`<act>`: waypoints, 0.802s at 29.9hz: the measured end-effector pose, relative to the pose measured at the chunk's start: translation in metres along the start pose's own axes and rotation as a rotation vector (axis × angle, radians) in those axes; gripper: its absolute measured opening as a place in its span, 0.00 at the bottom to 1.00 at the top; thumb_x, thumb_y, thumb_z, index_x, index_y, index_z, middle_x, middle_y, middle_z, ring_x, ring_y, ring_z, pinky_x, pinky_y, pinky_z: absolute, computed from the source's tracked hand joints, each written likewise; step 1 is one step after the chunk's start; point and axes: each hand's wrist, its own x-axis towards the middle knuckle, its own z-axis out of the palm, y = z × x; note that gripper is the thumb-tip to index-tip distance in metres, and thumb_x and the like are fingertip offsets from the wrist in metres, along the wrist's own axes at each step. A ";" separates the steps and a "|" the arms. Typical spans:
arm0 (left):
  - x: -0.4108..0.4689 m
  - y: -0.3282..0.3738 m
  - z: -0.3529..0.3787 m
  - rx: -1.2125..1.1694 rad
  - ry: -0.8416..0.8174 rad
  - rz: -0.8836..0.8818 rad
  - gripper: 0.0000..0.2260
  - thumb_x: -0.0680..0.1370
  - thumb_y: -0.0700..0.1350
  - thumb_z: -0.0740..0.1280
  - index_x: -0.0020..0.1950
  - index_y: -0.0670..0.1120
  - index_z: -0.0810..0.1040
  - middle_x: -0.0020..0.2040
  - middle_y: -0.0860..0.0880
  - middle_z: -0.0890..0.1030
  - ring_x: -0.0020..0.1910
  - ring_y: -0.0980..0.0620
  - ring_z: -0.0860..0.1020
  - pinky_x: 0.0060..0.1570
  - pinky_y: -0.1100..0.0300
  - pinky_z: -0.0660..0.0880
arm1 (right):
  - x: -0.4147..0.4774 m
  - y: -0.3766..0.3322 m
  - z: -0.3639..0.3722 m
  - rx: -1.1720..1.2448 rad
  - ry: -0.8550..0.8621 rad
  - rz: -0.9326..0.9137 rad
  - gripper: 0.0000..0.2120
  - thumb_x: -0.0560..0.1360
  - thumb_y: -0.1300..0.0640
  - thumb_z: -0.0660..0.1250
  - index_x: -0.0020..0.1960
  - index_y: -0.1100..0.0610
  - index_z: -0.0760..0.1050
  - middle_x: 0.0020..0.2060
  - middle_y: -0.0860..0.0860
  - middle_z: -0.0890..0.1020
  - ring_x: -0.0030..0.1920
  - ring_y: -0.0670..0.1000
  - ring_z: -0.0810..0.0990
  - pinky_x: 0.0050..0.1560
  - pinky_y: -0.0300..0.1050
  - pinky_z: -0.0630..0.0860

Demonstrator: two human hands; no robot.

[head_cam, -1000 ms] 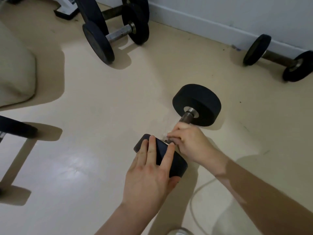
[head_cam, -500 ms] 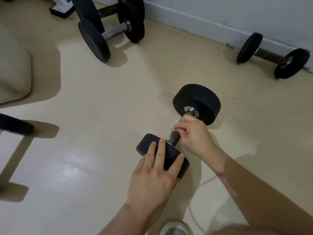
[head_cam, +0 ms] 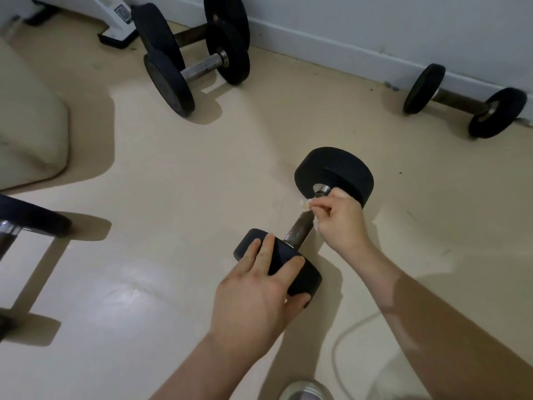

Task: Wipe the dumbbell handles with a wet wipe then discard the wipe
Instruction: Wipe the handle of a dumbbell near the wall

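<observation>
Since a second ago, when my right hand [head_cam: 339, 219] sat hard against the near weight, it has slid the wet wipe [head_cam: 306, 204] up the handle [head_cam: 300, 230] to the far end, just below the steel collar of the far weight [head_cam: 336, 174]. That leaves the rusty, dark bar bare behind it, so I judge one full pass along this handle is nearly done. My right fingers are curled and pinched on the wipe, a crumpled white corner of which pokes out to the left of the knuckles. My left hand [head_cam: 259, 290] lies flat on the near weight [head_cam: 291, 264], fingers slightly spread over its rim and the thumb hooked under its edge, pinning the dumbbell to the cream floor [head_cam: 173, 197] so it cannot roll. Two more dumbbells [head_cam: 196, 62] lie together by the wall at the top, and another dumbbell [head_cam: 464, 101] rests along the skirting at the right, all well apart from my hands; their handles look untouched, so most of the job remains. A pale cushion [head_cam: 28, 125] sits at the left, a thin cord [head_cam: 346, 336] loops beside my right forearm, and nothing blocks the stroke. I see no bin for discarding the wipe.
</observation>
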 end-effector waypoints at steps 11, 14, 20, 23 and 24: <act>0.026 -0.041 -0.023 -0.301 0.011 -0.073 0.20 0.73 0.47 0.69 0.60 0.60 0.65 0.52 0.58 0.68 0.47 0.54 0.72 0.41 0.59 0.73 | -0.009 -0.026 0.026 0.172 0.014 0.027 0.06 0.73 0.65 0.69 0.48 0.62 0.83 0.46 0.50 0.79 0.44 0.44 0.78 0.50 0.31 0.76; 0.028 -0.052 -0.025 -0.311 -0.019 -0.056 0.23 0.75 0.42 0.65 0.66 0.59 0.64 0.63 0.54 0.68 0.63 0.49 0.69 0.55 0.61 0.70 | -0.009 -0.030 0.032 0.231 -0.104 -0.032 0.05 0.72 0.66 0.69 0.46 0.61 0.83 0.42 0.48 0.79 0.42 0.44 0.79 0.47 0.33 0.77; 0.029 -0.030 -0.029 0.261 -0.209 0.383 0.29 0.71 0.42 0.65 0.71 0.48 0.63 0.76 0.42 0.50 0.76 0.37 0.46 0.69 0.31 0.48 | 0.011 -0.036 0.050 0.233 0.071 -0.010 0.05 0.71 0.68 0.70 0.44 0.61 0.83 0.45 0.51 0.80 0.44 0.46 0.80 0.48 0.38 0.77; 0.042 -0.034 -0.036 0.420 -0.295 0.351 0.28 0.75 0.40 0.64 0.72 0.47 0.57 0.74 0.39 0.49 0.73 0.32 0.45 0.67 0.29 0.46 | 0.009 -0.044 0.050 0.265 -0.098 -0.063 0.05 0.71 0.66 0.71 0.46 0.60 0.83 0.42 0.50 0.81 0.43 0.45 0.80 0.47 0.34 0.76; 0.046 -0.036 -0.037 0.442 -0.291 0.338 0.28 0.74 0.39 0.65 0.71 0.47 0.57 0.73 0.39 0.50 0.72 0.31 0.47 0.66 0.29 0.49 | 0.019 -0.042 0.048 0.248 -0.075 -0.059 0.05 0.71 0.65 0.71 0.47 0.60 0.83 0.42 0.50 0.80 0.42 0.45 0.80 0.46 0.32 0.76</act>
